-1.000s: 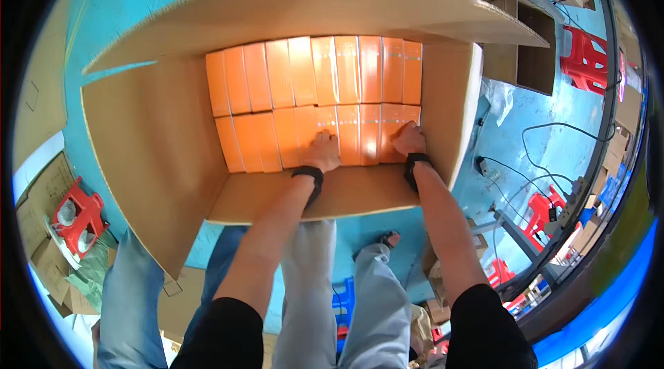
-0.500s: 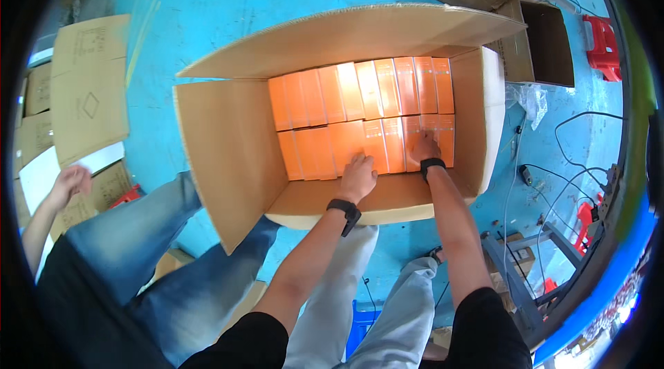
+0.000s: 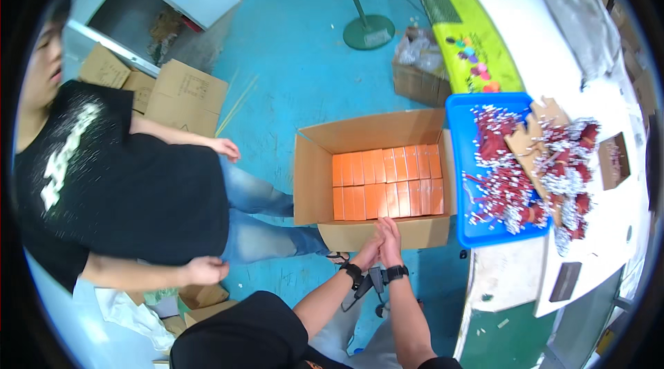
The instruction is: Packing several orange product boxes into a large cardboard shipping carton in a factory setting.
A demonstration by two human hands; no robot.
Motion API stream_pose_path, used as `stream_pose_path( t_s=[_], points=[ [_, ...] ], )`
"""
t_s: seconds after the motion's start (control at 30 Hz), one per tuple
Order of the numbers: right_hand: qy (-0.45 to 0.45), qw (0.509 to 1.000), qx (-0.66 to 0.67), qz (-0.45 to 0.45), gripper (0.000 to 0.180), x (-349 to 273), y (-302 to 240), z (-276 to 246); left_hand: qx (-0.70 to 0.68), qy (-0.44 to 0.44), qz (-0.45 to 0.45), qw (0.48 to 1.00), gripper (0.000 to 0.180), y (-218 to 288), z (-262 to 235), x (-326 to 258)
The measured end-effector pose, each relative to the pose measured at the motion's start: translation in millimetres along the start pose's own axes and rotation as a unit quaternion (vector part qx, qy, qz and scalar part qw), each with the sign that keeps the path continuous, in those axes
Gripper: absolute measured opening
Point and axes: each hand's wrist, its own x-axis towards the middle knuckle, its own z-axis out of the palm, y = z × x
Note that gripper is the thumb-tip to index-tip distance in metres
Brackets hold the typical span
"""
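Both hands, left hand [image 3: 369, 253] and right hand [image 3: 390, 239], press together empty at the carton [image 3: 312, 182]'s 6 o'clock flap; 2 full rows of orange boxes [image 3: 386, 182] packed, flaps unclosed.

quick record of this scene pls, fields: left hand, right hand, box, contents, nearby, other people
left hand: left hand pressed against the right, at the near flap of the box, holding nothing
right hand: right hand against the left, over the same flap, empty
box: open cardboard box on the blue floor
contents: two rows of orange packs, packed tight
nearby: blue tray of red and white small parts on a white table; fan stand
other people: person in black shirt beside the box
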Motion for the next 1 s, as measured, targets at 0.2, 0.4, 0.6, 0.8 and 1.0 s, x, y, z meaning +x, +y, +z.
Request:
stream_pose_path(
  t_s=[0.2, 0.4, 0.6, 0.8, 1.0],
  points=[
    [-0.162, 0.983, 0.052, -0.07, 0.047, -184, -132, 31, -0.065, -0.11, 0.044, 0.991, 0.033, 29, 115, -171],
    [-0.313, 0.933, 0.04, -0.174, 0.061, -343, -231, 24, 0.06, -0.226, 0.085, 0.968, 0.038, 21, 200, -291],
    [-0.251, 0.943, -0.042, -0.214, 0.064, -476, -274, -5, 0.142, -0.364, -0.031, 0.92, 0.035, -18, 262, -375],
    [-0.06, 0.949, -0.023, -0.307, 0.049, -527, -249, -63, 0.334, -0.411, 0.039, 0.847, 0.026, -75, 304, -371],
    [0.065, 0.918, -0.031, -0.391, 0.055, -543, -255, -70, 0.33, -0.485, -0.135, 0.798, 0.027, -81, 344, -360]
  ],
)
